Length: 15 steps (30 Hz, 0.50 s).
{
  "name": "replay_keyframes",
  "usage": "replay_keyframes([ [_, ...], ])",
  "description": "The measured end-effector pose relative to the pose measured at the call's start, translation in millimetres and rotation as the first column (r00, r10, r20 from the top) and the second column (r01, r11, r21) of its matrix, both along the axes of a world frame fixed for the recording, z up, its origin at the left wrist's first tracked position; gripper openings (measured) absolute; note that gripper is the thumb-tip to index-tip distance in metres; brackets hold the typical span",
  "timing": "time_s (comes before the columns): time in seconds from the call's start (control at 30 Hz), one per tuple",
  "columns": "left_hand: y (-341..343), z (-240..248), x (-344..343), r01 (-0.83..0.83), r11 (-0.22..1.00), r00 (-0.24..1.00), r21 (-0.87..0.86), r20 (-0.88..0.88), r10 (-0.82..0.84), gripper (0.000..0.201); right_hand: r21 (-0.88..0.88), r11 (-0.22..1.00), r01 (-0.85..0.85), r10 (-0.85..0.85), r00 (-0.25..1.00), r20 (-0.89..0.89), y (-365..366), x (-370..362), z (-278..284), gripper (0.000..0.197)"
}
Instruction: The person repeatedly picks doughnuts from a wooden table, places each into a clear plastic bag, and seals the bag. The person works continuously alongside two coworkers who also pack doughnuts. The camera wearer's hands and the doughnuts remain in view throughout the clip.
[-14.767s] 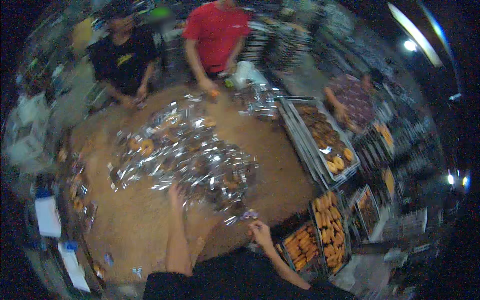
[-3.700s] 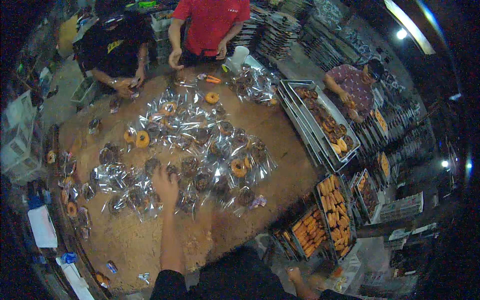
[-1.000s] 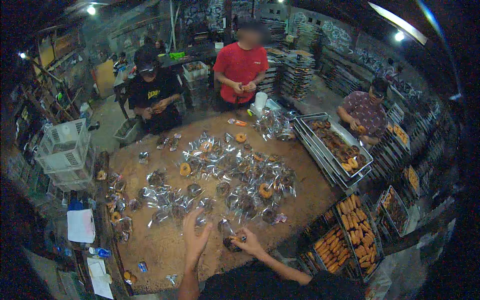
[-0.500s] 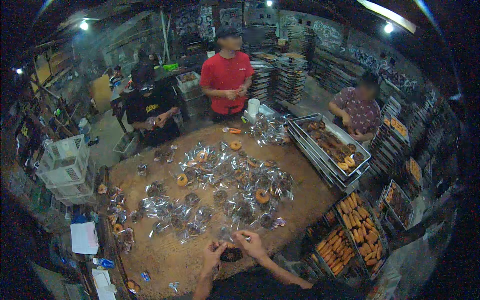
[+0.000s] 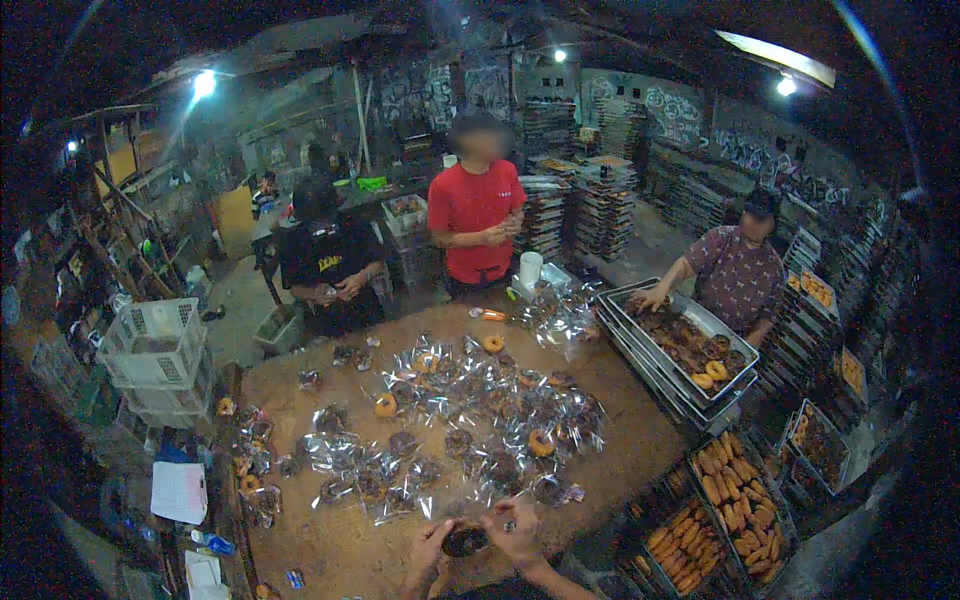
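Observation:
A dark chocolate doughnut [image 5: 465, 541] is held just above the near edge of the wooden table. My left hand [image 5: 428, 552] grips its left side, fingers closed. On its right side my right hand [image 5: 515, 537] is closed too, thumb against the rim, with a small shiny bit by its fingers. Whether clear film covers this doughnut is too blurred to tell. Beyond my hands, many doughnuts in clear wrappers [image 5: 500, 465] lie heaped over the table [image 5: 330, 525]. A few plain golden ringed ones, such as one doughnut [image 5: 386, 405], stand out among them.
Trays of long golden pastries [image 5: 685, 545] stand at the right. Farther back, a person reaches into stacked metal trays [image 5: 740, 380] of chocolate doughnuts. Two more people stand across the table. White crates [image 5: 155, 345] and a paper sheet [image 5: 180, 492] are at the left.
My hands have come down around the doughnut, which now sits raised between them. The view has shifted. The person at the right has reached an arm into the top tray.

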<state>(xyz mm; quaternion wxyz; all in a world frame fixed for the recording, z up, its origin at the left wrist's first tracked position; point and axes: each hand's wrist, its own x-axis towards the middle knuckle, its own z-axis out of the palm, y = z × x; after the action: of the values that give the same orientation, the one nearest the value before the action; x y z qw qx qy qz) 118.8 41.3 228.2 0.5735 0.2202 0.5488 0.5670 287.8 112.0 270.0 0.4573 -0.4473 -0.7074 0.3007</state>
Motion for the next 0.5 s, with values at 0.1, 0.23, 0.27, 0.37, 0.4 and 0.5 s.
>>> replay_keyframes([
  [0.1, 2.1, -25.2, -5.1, 0.021, 0.994, 0.999, 0.104, 0.030, -0.025, 0.021, -0.348, 0.913, -0.212, 0.192, 0.977, -0.092, -15.7, -3.7, 8.8, 0.049],
  [0.23, 8.1, -41.7, -20.2, 0.258, 0.920, 0.956, 0.295, -0.214, -0.199, 0.015, -0.231, 0.939, -0.256, 0.298, 0.940, 0.167, -15.9, -6.9, -1.4, 0.035],
  [0.27, 9.9, -40.0, -24.1, 0.295, 0.898, 0.954, 0.326, -0.150, -0.259, 0.014, -0.287, 0.911, -0.297, 0.339, 0.935, 0.109, -13.6, -6.5, -6.6, 0.033],
  [0.37, 6.9, -21.8, -28.8, 0.319, 0.933, 0.947, 0.165, -0.018, -0.321, 0.013, -0.403, 0.832, -0.381, 0.357, 0.924, -0.136, -15.4, -9.3, -22.1, 0.030],
  [0.4, 8.5, -13.8, -26.5, 0.252, 0.958, 0.967, 0.138, 0.002, -0.255, 0.013, -0.416, 0.825, -0.382, 0.300, 0.921, -0.249, -16.2, -9.7, -26.5, 0.028],
  [0.5, 12.2, 8.1, -13.4, 0.063, 0.989, 0.990, 0.131, -0.130, -0.046, 0.012, -0.646, 0.624, -0.439, 0.084, 0.860, -0.503, -16.6, -5.5, -38.1, 0.027],
])
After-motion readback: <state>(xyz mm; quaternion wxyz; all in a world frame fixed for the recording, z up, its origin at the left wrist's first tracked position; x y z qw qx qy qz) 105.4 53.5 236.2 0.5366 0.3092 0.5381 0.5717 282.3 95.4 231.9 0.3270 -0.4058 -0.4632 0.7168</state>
